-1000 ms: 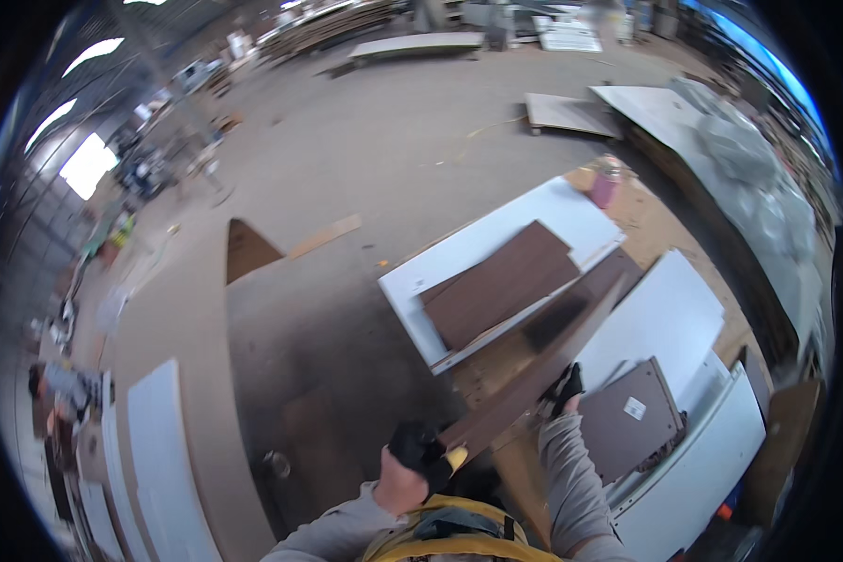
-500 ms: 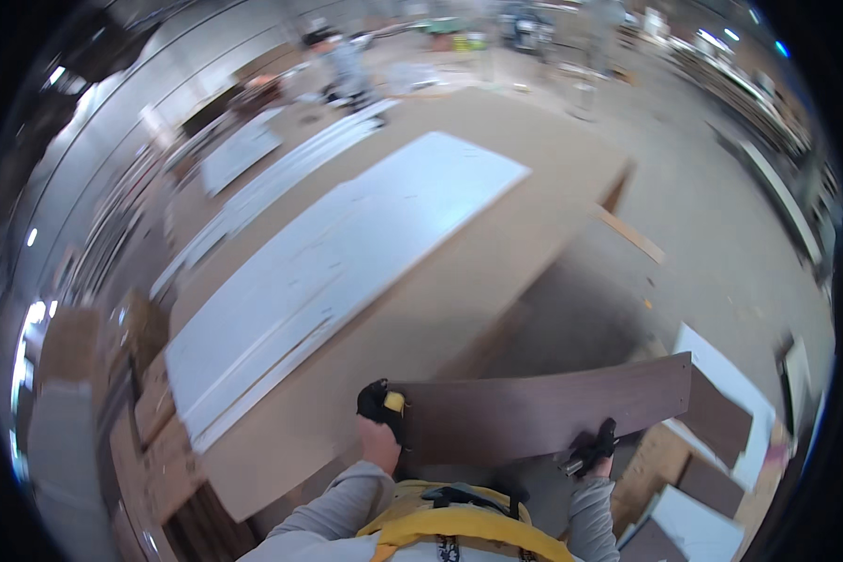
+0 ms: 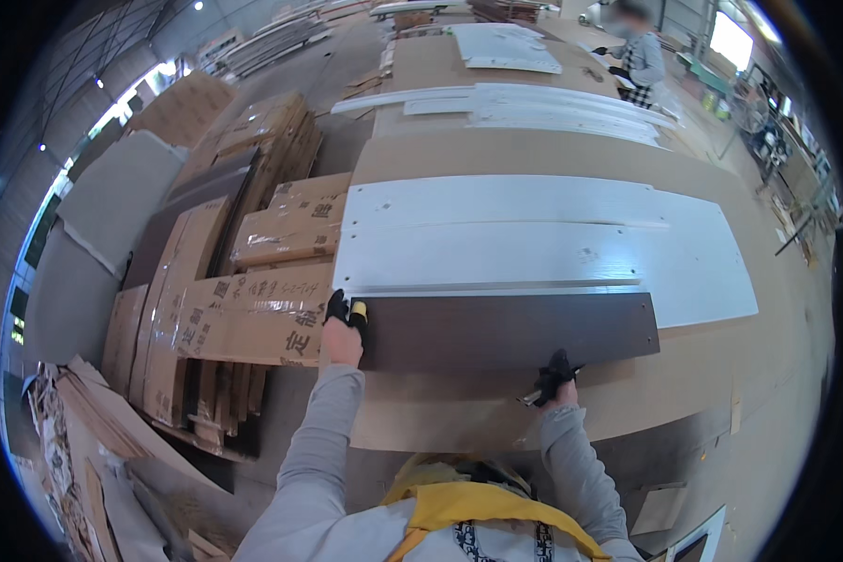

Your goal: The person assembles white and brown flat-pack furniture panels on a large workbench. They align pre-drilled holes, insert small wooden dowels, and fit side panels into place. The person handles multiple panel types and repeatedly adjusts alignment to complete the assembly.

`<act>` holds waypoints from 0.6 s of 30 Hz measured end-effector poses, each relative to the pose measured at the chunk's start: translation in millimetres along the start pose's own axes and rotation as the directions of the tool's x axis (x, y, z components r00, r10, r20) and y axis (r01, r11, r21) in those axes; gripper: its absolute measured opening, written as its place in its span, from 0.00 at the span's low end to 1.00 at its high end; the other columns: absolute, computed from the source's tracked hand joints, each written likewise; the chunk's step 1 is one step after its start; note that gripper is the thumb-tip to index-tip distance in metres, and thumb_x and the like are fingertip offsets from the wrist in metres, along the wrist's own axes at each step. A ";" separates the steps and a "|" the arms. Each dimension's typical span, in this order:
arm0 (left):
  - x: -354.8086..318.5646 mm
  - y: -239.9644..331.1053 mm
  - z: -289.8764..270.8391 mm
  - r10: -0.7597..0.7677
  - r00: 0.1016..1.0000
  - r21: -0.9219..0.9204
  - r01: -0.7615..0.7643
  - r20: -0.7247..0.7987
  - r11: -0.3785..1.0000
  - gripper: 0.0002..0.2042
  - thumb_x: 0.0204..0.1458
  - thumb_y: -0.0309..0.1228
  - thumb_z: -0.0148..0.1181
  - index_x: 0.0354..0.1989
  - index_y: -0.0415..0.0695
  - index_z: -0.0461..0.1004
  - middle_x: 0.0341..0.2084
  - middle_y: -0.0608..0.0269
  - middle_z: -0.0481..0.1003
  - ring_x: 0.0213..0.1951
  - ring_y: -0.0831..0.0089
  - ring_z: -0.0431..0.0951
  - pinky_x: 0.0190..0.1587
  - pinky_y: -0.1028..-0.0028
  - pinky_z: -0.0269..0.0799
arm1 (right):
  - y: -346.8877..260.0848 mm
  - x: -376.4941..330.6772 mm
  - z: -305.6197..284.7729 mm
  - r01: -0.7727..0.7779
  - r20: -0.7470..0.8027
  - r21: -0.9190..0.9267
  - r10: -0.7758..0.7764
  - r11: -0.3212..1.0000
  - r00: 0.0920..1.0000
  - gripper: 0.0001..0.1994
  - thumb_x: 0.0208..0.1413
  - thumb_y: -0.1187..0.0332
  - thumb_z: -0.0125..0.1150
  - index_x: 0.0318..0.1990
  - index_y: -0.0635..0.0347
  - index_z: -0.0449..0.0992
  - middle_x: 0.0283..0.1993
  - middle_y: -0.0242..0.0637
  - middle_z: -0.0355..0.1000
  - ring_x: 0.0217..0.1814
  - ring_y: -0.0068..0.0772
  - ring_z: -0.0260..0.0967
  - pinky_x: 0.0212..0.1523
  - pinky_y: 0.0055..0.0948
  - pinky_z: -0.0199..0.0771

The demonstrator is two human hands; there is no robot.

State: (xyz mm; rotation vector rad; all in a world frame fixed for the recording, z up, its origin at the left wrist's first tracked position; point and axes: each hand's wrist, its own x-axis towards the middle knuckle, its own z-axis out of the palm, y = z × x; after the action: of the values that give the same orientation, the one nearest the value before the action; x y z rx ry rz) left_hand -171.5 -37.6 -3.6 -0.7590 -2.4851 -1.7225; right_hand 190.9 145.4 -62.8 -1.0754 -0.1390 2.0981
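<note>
A long dark brown board (image 3: 506, 330) with small holes near its right end lies across the front edge of the white panels (image 3: 496, 248). My left hand (image 3: 342, 328), in a black glove with bare skin showing at the back, grips the board's left end. A small yellow thing (image 3: 360, 308) shows at those fingers; its kind I cannot make out. My right hand (image 3: 556, 379), also gloved, is closed at the board's near edge, right of its middle. A slim metallic tool (image 3: 531, 398) sticks out of that hand, its kind unclear.
A wide brown sheet-topped table (image 3: 440, 407) bears the panels, with white strips (image 3: 562, 112) farther back. Taped cardboard boxes (image 3: 262, 304) are stacked against its left side. Another person (image 3: 639, 56) stands at the far right. Scrap boards (image 3: 660, 506) lie at the lower right.
My view has turned left toward the table. The brown board, held in both hands off the table's near side before, is now over the table against the white panels.
</note>
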 end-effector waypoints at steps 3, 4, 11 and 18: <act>7.3 22.0 -21.2 -0.268 0.917 0.708 -0.022 0.295 0.705 0.28 0.46 0.27 0.61 0.58 0.38 0.63 0.48 0.39 0.71 0.52 0.52 0.71 0.54 0.62 0.65 | 19.8 11.8 17.0 0.064 -0.036 -0.066 -0.067 0.996 0.997 0.13 0.45 0.62 0.69 0.37 0.48 0.72 0.29 0.32 0.74 0.17 0.25 0.62 0.16 0.25 0.62; 7.9 17.4 -27.6 -0.289 0.889 0.740 -0.078 0.355 0.668 0.26 0.46 0.28 0.61 0.56 0.37 0.65 0.46 0.39 0.71 0.51 0.50 0.71 0.53 0.61 0.65 | 24.2 6.2 29.6 0.042 -0.046 -0.072 -0.045 0.997 0.998 0.13 0.46 0.62 0.69 0.37 0.48 0.72 0.30 0.33 0.74 0.17 0.25 0.62 0.16 0.25 0.62; -4.9 -19.8 -39.6 -0.036 0.816 0.652 -0.434 0.577 0.622 0.07 0.38 0.26 0.57 0.23 0.36 0.79 0.24 0.41 0.75 0.35 0.46 0.74 0.42 0.56 0.69 | 26.8 16.7 42.6 0.083 -0.099 -0.102 -0.093 0.991 0.991 0.09 0.47 0.62 0.66 0.30 0.49 0.71 0.20 0.30 0.66 0.19 0.28 0.65 0.20 0.30 0.67; 30.4 50.3 -6.8 -0.384 0.610 0.691 -0.410 0.693 0.595 0.16 0.42 0.29 0.60 0.41 0.35 0.76 0.43 0.36 0.72 0.48 0.40 0.69 0.52 0.53 0.65 | 25.2 14.0 40.2 0.043 -0.192 0.006 -0.041 0.999 0.981 0.07 0.51 0.64 0.62 0.35 0.52 0.72 0.25 0.30 0.70 0.23 0.27 0.68 0.24 0.28 0.71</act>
State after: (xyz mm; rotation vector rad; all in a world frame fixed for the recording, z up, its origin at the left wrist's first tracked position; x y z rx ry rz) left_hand -179.8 -18.6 51.8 -1.6069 -3.2213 0.1374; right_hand 141.8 146.3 -56.6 -1.2503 -0.0561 1.9435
